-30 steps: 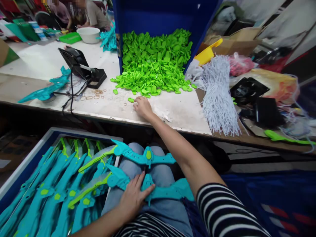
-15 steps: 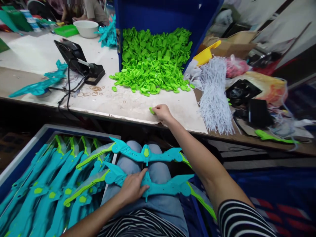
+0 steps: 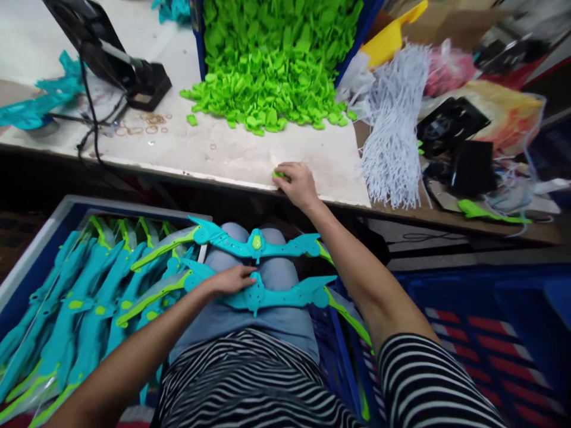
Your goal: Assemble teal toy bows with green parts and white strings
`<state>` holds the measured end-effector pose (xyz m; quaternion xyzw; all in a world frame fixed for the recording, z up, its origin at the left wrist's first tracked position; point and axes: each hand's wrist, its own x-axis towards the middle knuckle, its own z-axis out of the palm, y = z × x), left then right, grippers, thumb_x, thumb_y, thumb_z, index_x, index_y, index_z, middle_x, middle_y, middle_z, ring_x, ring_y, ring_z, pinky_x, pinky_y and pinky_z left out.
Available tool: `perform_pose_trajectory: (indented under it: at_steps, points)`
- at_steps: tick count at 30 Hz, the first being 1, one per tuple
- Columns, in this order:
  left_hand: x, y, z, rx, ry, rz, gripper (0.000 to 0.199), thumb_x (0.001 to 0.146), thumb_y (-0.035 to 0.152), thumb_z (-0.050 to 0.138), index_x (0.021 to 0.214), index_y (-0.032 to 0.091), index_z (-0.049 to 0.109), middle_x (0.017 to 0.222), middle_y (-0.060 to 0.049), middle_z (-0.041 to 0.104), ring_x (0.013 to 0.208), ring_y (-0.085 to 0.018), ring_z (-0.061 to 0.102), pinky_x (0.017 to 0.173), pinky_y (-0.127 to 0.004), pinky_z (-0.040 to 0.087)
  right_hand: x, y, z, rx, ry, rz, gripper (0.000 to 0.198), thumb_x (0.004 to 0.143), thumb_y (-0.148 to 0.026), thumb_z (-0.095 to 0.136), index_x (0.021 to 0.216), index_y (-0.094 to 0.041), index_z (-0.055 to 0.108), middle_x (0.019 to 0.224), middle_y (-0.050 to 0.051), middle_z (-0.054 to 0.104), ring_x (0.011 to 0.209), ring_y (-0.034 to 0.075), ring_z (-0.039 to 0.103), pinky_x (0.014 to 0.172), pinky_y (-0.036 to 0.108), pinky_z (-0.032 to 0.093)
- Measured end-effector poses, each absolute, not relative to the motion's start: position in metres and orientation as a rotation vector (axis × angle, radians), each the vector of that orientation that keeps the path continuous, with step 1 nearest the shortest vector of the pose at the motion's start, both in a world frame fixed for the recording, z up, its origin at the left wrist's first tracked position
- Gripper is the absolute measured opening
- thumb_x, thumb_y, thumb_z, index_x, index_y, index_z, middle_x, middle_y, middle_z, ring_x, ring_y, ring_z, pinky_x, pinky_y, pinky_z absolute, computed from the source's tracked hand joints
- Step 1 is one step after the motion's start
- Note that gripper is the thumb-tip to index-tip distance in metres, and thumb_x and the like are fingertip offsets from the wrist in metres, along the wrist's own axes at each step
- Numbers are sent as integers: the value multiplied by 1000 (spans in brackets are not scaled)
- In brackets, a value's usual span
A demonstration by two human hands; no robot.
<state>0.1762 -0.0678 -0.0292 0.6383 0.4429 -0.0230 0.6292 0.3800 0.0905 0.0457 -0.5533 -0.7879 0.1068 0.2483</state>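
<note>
Across my lap lie two teal plastic toy bows with lime-green tips. The farther bow (image 3: 289, 248) has a green badge piece at its centre; the nearer bow (image 3: 285, 296) shows no green piece there. My left hand (image 3: 232, 280) is closed over the nearer bow just left of its centre, its thumb hidden. At the table's front edge, my right hand (image 3: 298, 182) pinches a small green plastic piece (image 3: 279, 175), mostly covered by the fingers. Beyond it, a heap of similar green pieces (image 3: 267, 89) spills out of a blue bin (image 3: 198, 44).
A crate (image 3: 134, 205) at my left holds several similar bows. On the table (image 3: 236, 157) are a black stand with a cable (image 3: 149, 86), rubber bands (image 3: 154, 120), a bundle of white strings (image 3: 395, 137) and a black fan (image 3: 450, 125). Blue baskets (image 3: 428, 285) stand at right.
My view has tilted down, so table and bows appear higher. The right hand still pinches the green piece, now more hidden by the fingers. The left hand stays on the nearer bow.
</note>
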Motion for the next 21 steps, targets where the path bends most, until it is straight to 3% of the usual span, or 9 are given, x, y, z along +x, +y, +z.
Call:
perform_pose_trajectory:
  at_steps: [4, 9, 21]
  points:
    - [173, -63, -34, 1315, 987, -7, 45, 80, 40, 55, 113, 11, 64, 105, -8, 68, 91, -22, 59, 79, -29, 45, 373, -19, 24, -1242, -2189, 557, 25, 87, -41, 56, 100, -22, 66, 110, 8, 66, 109, 23, 56, 95, 41, 42]
    - [172, -64, -43, 1214, 970, 5, 46, 76, 53, 59, 95, 12, 68, 70, -1, 61, 65, -14, 48, 58, -24, 37, 361, -140, -20, -1123, -2240, 768, 23, 89, -38, 56, 102, -22, 66, 105, 11, 67, 102, 23, 58, 86, 44, 49]
    - [166, -64, -42, 1224, 899, 17, 50, 73, 58, 61, 94, 12, 65, 76, -1, 60, 72, -15, 48, 62, -23, 37, 343, -164, -43, -1473, -2114, 638, 19, 86, -37, 61, 99, -27, 71, 113, 8, 66, 108, 25, 55, 89, 44, 43]
